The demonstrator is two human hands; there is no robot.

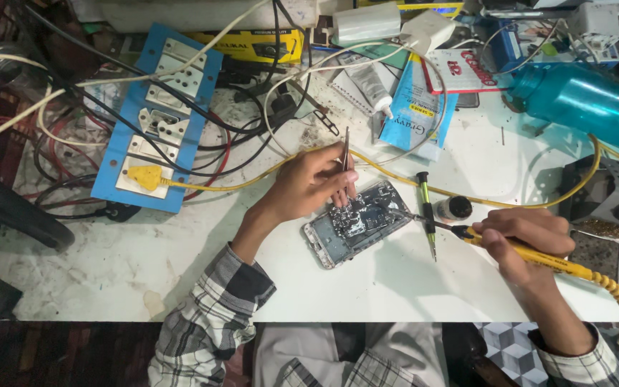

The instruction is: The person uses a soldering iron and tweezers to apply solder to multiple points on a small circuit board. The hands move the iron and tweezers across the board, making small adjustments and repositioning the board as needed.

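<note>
An opened phone with its circuit board bare lies on the white table. My left hand grips thin metal tweezers, their tips down on the board. My right hand holds a yellow soldering iron like a pen, its tip reaching left to the phone's right edge. A yellow cable runs from the iron across the table.
A green-handled screwdriver and a small dark bottle lie right of the phone. A blue switchboard with a yellow plug sits left among tangled wires. A teal bottle, a soldering stand, packets and a tube crowd the back.
</note>
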